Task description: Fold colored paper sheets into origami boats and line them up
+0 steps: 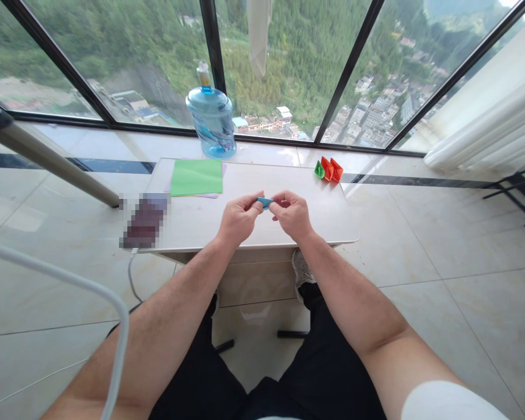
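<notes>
Blue folded paper [265, 202] is sitting between both hands, above roughly the middle of the white table [332, 213]. Small, partly covered by fingers; fold details not readable.

Left to right:
- Grey pole [61, 154] is slanting down toward the table's left edge.
- Pixelated object [144, 221] is lying at the near left corner; can't tell what it is.
- White cable [130, 271] is hanging below that same corner.
- Green sheet [196, 177] is lying flat by the far edge, near the far left corner, with lilac paper peeking out under it.
- Blue water jug [212, 125] is standing just beyond the far edge, left of its midpoint.
- Left hand [236, 217] is pinching the blue paper's left end, thumb and forefinger closed on it.
- Right hand [293, 213] is pinching the right end, thumb and forefinger closed too, other fingers curling in. Can't tell if either hand is touching the tabletop.
- Shoe [304, 267] is showing below the near edge, right of its midpoint.
- Green folded piece [319, 170] is sitting near the far right corner, two red folded pieces [327, 170] lining up close on its right.
- White curtain [485, 111] is hanging well apart from the right edge.
- Black rack [520, 192] is standing farther right, partly out of view.
</notes>
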